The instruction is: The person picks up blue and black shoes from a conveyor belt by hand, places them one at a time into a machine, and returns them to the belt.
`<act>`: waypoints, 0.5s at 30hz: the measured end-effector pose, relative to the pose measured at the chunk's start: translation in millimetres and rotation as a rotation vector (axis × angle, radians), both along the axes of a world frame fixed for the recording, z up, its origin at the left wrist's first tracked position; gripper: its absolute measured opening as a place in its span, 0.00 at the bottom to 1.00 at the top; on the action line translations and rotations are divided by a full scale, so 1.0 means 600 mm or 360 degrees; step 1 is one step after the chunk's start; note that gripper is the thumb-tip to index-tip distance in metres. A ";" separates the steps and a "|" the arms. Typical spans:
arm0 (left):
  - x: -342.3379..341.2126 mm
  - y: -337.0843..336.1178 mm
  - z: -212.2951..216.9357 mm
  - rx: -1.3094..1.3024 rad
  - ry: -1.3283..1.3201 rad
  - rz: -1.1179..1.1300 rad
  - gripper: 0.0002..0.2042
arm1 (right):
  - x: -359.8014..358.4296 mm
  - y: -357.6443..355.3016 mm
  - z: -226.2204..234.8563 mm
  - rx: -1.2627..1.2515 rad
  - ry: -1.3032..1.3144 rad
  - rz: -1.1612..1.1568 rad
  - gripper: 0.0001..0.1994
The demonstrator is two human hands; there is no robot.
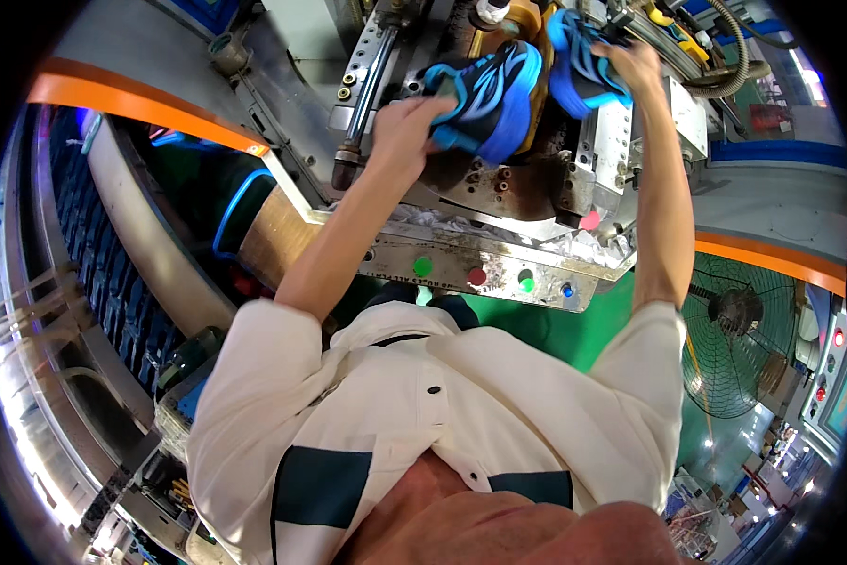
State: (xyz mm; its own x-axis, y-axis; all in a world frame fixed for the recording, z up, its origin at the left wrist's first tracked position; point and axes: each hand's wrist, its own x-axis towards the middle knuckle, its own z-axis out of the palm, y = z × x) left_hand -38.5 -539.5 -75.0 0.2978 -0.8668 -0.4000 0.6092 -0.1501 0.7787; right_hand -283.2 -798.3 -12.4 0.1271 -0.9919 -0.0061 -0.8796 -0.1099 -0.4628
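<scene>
Two black and blue shoe uppers with bright blue wavy trim are held over the metal machine (499,193) in front of me. My left hand (406,132) is closed on the near edge of the left shoe upper (492,99). Its fingertips are partly hidden behind the material. Further right, my right hand (636,68) grips the right shoe upper (579,61) along its outer side. Between the two uppers shows a yellowish machine part (539,105). Both hands look slightly blurred.
Green, red and blue buttons line the machine's front panel (480,273). Crumpled whitish scraps (588,247) lie in the trough behind it. Orange-edged guards (150,99) flank both sides. A caged fan (732,315) stands at the right, and a curved conveyor-like structure (160,221) at the left.
</scene>
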 end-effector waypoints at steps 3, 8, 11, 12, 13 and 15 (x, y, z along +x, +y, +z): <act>0.059 0.175 0.057 0.0290 -0.0537 0.0012 0.16 | 0.115 -0.050 -0.074 0.0123 0.0189 0.0115 0.36; 0.091 0.416 0.105 0.0129 -0.0462 0.0651 0.15 | 0.225 -0.004 -0.212 -0.0314 0.0285 0.0007 0.36; 0.073 0.523 0.102 0.0053 -0.0738 0.1029 0.13 | 0.241 0.005 -0.228 -0.0401 0.0315 -0.0035 0.33; 0.058 0.551 0.098 0.0092 -0.0867 0.1156 0.12 | 0.239 0.010 -0.221 -0.0327 0.0328 -0.0029 0.33; 0.041 0.573 0.093 0.0105 -0.0775 0.1254 0.10 | 0.239 0.017 -0.209 -0.0273 0.0259 -0.0054 0.33; 0.001 0.607 0.081 0.0139 -0.0703 0.1472 0.11 | 0.238 0.059 -0.178 -0.0259 0.0163 -0.0033 0.34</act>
State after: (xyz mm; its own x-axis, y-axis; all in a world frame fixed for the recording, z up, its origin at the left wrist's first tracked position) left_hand -38.2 -175.6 -26.3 0.9699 -0.1968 -0.1433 0.1770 0.1656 0.9702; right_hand -140.3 -762.6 -118.9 0.1137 -0.9833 0.1424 -0.9241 -0.1573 -0.3482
